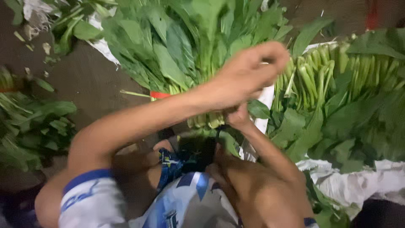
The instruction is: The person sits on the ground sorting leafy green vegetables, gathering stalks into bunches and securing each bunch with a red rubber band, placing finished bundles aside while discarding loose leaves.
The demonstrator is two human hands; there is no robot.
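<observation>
My left hand (pixel 249 69) was up over the bundle of leafy greens (pixel 190 46), its fingers curled shut in a loose fist at the stalk end, pinching something there that I could not make out; the motion blurred it. My right hand (pixel 238 117) sat just under the left, and its grip was closed around the cut stalk ends (pixel 206 120) of that same bundle, holding them together near my knee. The bundle lay stalks toward me and leaves fanned away over the dark floor (pixel 88 80).

Judging by how things lay, the work was somewhere in the middle. A red band (pixel 160 95) already showed at the stalks just left of my forearm, so at least that much looked bound. To the right, a big pile of greens with pale stems (pixel 320 71) rested on white sacking (pixel 358 179), apparently gathered but whether tied I could not tell. More loose greens (pixel 33 126) sat well apart on the left, and scraps of leaf (pixel 46 48) littered the floor, so plenty seemed left to sort and bundle.
</observation>
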